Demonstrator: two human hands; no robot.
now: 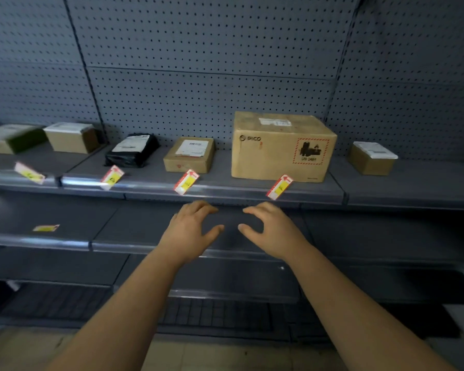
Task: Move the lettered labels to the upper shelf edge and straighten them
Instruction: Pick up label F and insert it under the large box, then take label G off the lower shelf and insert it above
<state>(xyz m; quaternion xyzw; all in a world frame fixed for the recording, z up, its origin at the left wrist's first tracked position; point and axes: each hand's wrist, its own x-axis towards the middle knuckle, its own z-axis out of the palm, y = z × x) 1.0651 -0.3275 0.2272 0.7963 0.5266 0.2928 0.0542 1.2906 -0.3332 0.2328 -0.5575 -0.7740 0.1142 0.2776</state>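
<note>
Several red, white and yellow labels sit tilted on the upper shelf edge (225, 192): one at far left (29, 173), one (112, 177) below the black parcel, one (186, 182) below the small box, one (279, 187) below the big box. Another label (46, 228) lies flat on the lower shelf at left. My left hand (190, 226) and my right hand (271, 227) hover side by side just under the upper shelf edge, fingers loosely curved, holding nothing and touching no label.
On the upper shelf stand a large PICO cardboard box (281, 147), a small box (189, 154), a black parcel (133, 149), two boxes at left (71, 137) and one at right (371, 158). Pegboard backs the shelving. Lower shelves run below.
</note>
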